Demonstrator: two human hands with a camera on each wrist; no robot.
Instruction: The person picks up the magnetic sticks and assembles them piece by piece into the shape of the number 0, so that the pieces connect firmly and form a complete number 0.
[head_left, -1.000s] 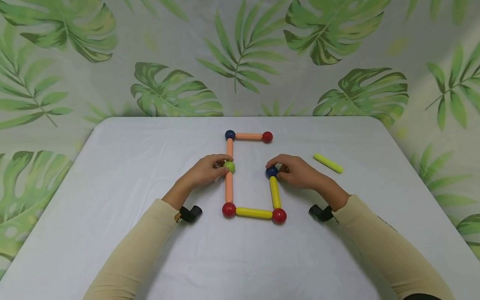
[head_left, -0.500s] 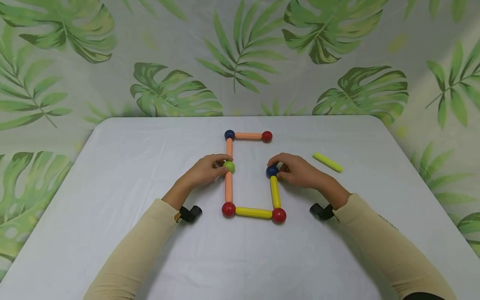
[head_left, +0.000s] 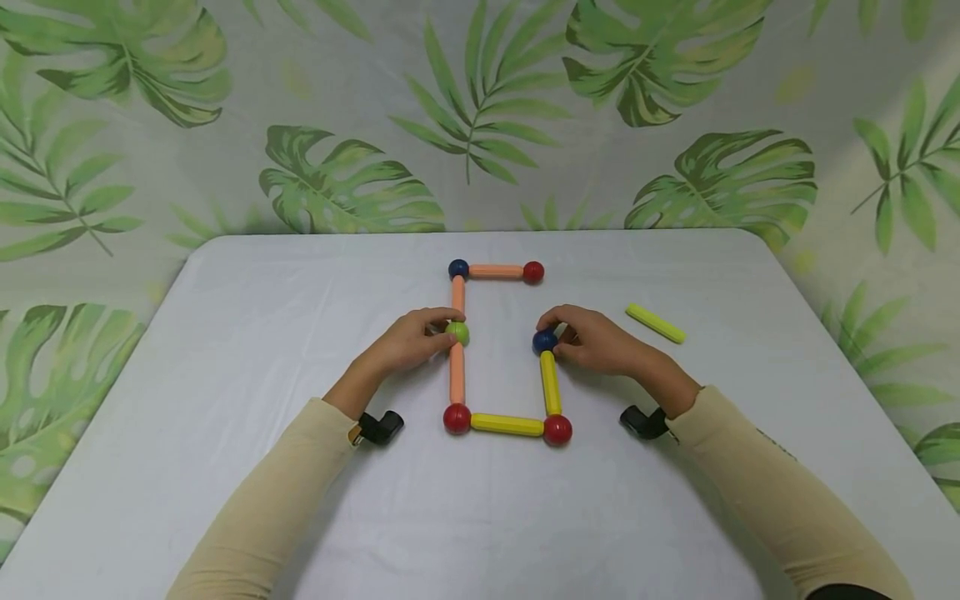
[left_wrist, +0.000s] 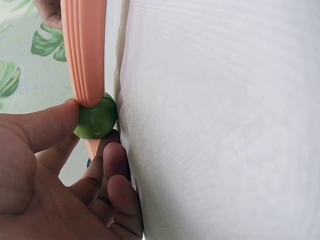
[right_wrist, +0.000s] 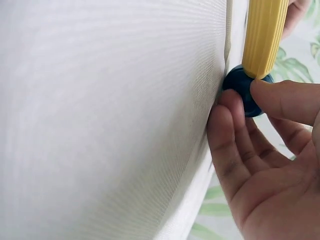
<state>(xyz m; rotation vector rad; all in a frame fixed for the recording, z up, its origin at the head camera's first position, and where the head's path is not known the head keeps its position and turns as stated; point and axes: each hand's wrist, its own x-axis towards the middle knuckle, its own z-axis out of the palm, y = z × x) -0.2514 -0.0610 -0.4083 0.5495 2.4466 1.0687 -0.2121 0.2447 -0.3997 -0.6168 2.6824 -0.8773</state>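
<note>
My left hand (head_left: 412, 340) pinches a green ball (left_wrist: 97, 120) between thumb and fingers. Orange ridged sticks join this ball on both sides, the nearer orange stick (left_wrist: 86, 50) filling the top of the left wrist view. With my right hand (head_left: 592, 340) I hold a dark blue ball (right_wrist: 240, 85) by thumb and fingertips. A yellow stick (head_left: 551, 383) runs from it toward me to a red ball (head_left: 557, 430). Another yellow stick (head_left: 507, 425) links that one to a second red ball (head_left: 457, 418), below the left orange stick (head_left: 457, 375).
Beyond my hands, a blue ball (head_left: 458, 269), an orange stick (head_left: 496, 271) and a red ball (head_left: 533, 272) form the far side. One loose yellow-green stick (head_left: 656, 323) lies right of my right hand. Everything rests on a white-covered table (head_left: 225, 333) before a leaf-patterned cloth (head_left: 495, 83).
My right hand and the blue ball have shifted very slightly to the right. Both hands keep hold of the same balls.
</note>
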